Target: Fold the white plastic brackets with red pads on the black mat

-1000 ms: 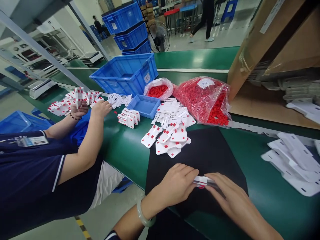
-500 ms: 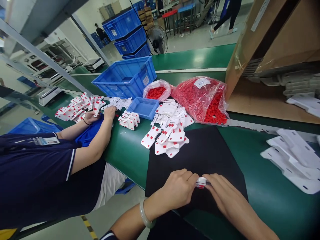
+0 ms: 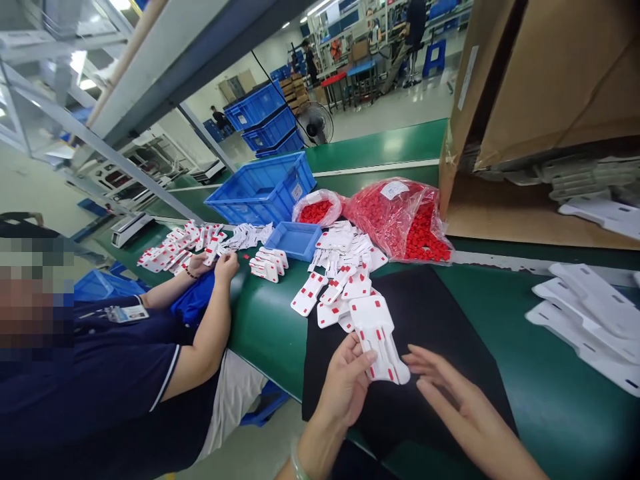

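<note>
My left hand [image 3: 345,387] holds up a white plastic part with red inserts [image 3: 376,333] above the black mat [image 3: 430,313]. Just right of the part's lower end, my right hand [image 3: 450,393] hovers with its fingers spread and nothing in it. A pile of similar white parts with red pieces [image 3: 340,280] lies on the mat's far left corner. Behind that pile sit a large bag of red pieces [image 3: 400,217] and a smaller bag [image 3: 316,208].
A co-worker in a dark shirt sits at my left, their hands [image 3: 215,263] at another heap of parts [image 3: 175,247]. A small blue tray [image 3: 294,239] and blue crate [image 3: 265,190] stand behind. A cardboard box [image 3: 545,120] and bare white parts [image 3: 590,313] lie right.
Both hands were pressed together on a part lying on the mat. Now my left hand has lifted the part upright and my right hand has let go and spread. The view has tilted up.
</note>
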{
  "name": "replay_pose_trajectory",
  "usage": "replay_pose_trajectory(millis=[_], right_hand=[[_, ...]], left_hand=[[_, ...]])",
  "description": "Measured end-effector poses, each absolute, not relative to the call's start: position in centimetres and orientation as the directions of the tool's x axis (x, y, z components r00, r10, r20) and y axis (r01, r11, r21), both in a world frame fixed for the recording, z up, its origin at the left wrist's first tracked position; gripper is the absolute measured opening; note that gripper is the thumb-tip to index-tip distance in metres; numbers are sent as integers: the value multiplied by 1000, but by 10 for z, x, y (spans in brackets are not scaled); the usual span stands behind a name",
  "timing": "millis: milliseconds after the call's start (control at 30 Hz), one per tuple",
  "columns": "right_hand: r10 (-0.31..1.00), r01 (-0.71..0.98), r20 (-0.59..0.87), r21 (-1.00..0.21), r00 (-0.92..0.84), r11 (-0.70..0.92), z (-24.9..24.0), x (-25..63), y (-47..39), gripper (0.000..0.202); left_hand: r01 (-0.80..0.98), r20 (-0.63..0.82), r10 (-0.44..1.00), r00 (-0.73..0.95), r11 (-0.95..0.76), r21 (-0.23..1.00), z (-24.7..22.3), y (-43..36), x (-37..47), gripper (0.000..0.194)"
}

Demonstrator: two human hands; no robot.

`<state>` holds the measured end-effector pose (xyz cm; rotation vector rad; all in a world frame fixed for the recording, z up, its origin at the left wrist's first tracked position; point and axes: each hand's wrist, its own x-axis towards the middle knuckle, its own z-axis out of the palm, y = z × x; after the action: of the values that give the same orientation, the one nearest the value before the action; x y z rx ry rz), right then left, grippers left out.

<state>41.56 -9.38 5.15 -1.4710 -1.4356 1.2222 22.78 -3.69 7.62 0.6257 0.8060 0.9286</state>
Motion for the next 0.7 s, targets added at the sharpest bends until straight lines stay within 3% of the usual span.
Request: replay_pose_trajectory(millis=[333,533,700], right_hand=[[985,236,-82,-971,-149,-45,67,390,-95,40],[982,207,-136,-972,-134,-106,67,391,-89,39],[996,322,-37,-947,-87,-7,47,388,-92,34]], left_hand=[[-514,-374,864,337,502,696,83,-42,230,36],[-526,-380,862,336,506,684,82,-38,230,33],[-543,-339,892,297,450,709,77,-40,228,36]])
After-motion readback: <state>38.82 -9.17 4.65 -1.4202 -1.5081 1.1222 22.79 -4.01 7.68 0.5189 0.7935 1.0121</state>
